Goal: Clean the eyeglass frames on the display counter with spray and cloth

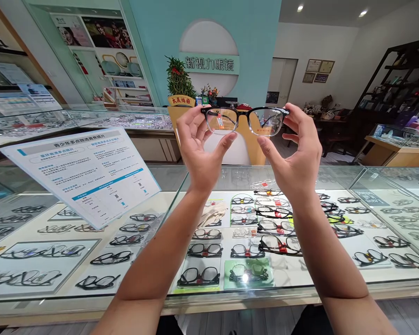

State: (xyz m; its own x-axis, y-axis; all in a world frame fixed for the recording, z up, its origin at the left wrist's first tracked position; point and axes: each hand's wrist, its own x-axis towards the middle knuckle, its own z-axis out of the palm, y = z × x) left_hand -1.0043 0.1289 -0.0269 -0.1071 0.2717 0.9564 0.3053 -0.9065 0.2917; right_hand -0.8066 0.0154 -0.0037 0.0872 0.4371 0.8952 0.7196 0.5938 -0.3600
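I hold a pair of black-rimmed glasses (245, 120) up at eye level over a glass display counter (181, 186). My left hand (200, 146) grips the left end of the frame, its fingers curled round the rim and its thumb under the lens. My right hand (295, 149) pinches the right end in the same way. A small red tag shows behind the left lens. Both forearms rise from the bottom edge of the view.
Under the counter glass lie several rows of spectacle frames (244, 232). A printed information sheet (84, 174) stands tilted on the counter at left. Behind are another display counter (125, 122), a potted plant (179, 81), a teal wall sign (211, 63) and dark shelves (401, 79) at right.
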